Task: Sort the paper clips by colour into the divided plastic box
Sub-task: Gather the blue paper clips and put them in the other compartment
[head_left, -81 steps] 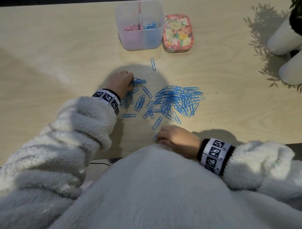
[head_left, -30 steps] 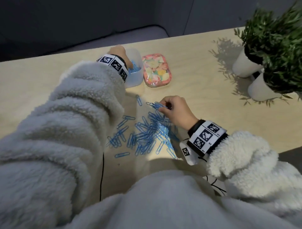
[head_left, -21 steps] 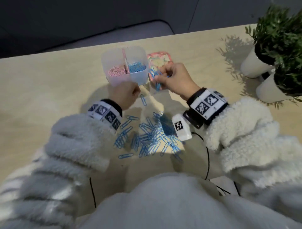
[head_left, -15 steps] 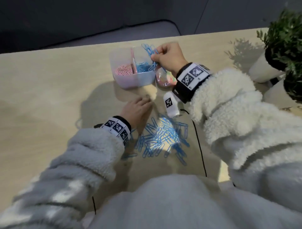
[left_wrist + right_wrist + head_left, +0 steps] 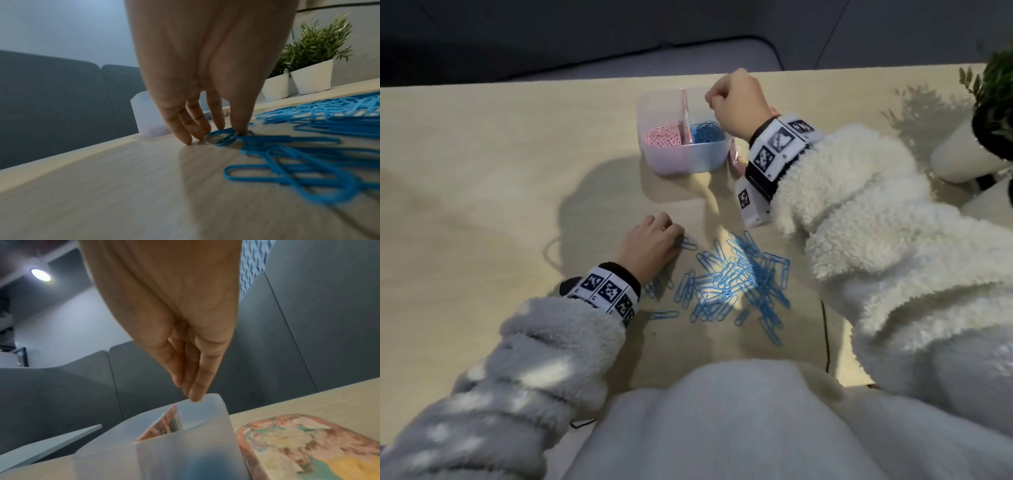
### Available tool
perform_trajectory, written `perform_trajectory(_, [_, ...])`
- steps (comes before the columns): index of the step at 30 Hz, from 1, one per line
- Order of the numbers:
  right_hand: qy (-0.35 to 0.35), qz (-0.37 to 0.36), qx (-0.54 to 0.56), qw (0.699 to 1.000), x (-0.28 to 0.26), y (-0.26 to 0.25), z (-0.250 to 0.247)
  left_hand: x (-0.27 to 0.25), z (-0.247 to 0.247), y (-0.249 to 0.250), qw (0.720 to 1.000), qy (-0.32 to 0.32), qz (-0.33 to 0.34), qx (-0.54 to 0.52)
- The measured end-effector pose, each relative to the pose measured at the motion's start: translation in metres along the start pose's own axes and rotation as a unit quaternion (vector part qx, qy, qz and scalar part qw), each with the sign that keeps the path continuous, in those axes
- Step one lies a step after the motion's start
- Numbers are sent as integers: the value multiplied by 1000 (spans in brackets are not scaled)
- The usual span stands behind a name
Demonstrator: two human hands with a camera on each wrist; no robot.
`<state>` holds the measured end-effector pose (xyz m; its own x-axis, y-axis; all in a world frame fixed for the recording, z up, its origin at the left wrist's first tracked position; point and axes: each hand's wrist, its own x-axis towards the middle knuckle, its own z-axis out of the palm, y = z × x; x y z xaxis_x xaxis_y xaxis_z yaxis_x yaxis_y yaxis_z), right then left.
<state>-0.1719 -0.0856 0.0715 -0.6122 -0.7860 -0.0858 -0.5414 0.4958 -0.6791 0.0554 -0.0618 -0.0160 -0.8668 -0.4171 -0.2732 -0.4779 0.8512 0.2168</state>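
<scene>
The divided plastic box (image 5: 654,113) stands at the table's far middle, with pink clips (image 5: 663,135) in its left half and blue clips (image 5: 706,133) in its right half. My right hand (image 5: 710,99) hovers over the right half, its fingertips (image 5: 195,395) straight, pressed together and just above the box (image 5: 205,412) rim; I see no clip in them. A pile of loose blue clips (image 5: 739,277) lies on the table in front of me. At its left edge my left hand (image 5: 678,236) is down on the table, where the left hand (image 5: 230,129) pinches a blue clip (image 5: 226,136) between thumb and forefinger.
A flowered tin (image 5: 308,443) lies right of the box, mostly hidden behind my right wrist in the head view. Two white plant pots (image 5: 962,154) stand at the far right. A black cable (image 5: 825,335) runs over the near table edge.
My right hand carried a bunch of blue clips up to the box and no longer shows them. My left hand came back from the box to the pile's left edge.
</scene>
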Motion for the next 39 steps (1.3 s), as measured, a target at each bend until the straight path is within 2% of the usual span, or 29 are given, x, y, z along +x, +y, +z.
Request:
perform_trajectory(2, [2, -38, 56, 998, -27, 6, 1, 1, -1, -2, 1000, 5, -4, 1])
perform_trajectory(4, [-44, -39, 62, 996, -58, 24, 9, 1, -2, -4, 1000, 5, -1, -5])
perform_trajectory(6, [-90, -9, -23, 996, -85, 50, 19, 0, 0, -6, 1000, 11, 3, -14])
perform_trajectory(9, [-111, 44, -145, 982, -122, 85, 31, -6, 3, -6, 1000, 6, 6, -21])
perform_trajectory(13, [-153, -43, -143, 977, -155, 97, 53, -14, 7, 6, 999, 10, 31, -44])
perform_trajectory(16, [-182, -94, -119, 972, -161, 98, 54, -18, 7, 8, 997, -3, 18, -76])
perform_trajectory(19, [-151, -36, -131, 979, -161, 107, 43, -26, 5, 1, 994, 10, -4, -106])
perform_trajectory(21, [-159, -4, -152, 975, -167, 108, 37, -29, 4, -1, 994, 13, 4, -105])
perform_trajectory(25, [-207, -61, -188, 958, -184, 91, 50, -24, 5, 10, 996, 3, 26, -84])
perform_trajectory(28, [-208, -99, -193, 954, -185, 84, 64, -19, 4, 18, 995, 7, 13, -99])
perform_trajectory(36, [-185, -119, -204, 954, -166, 89, 71, -9, 9, 20, 997, -23, -20, -75])
perform_trajectory(39, [-188, -94, -146, 967, -156, 91, 59, -9, 13, 22, 996, -12, -25, -84])
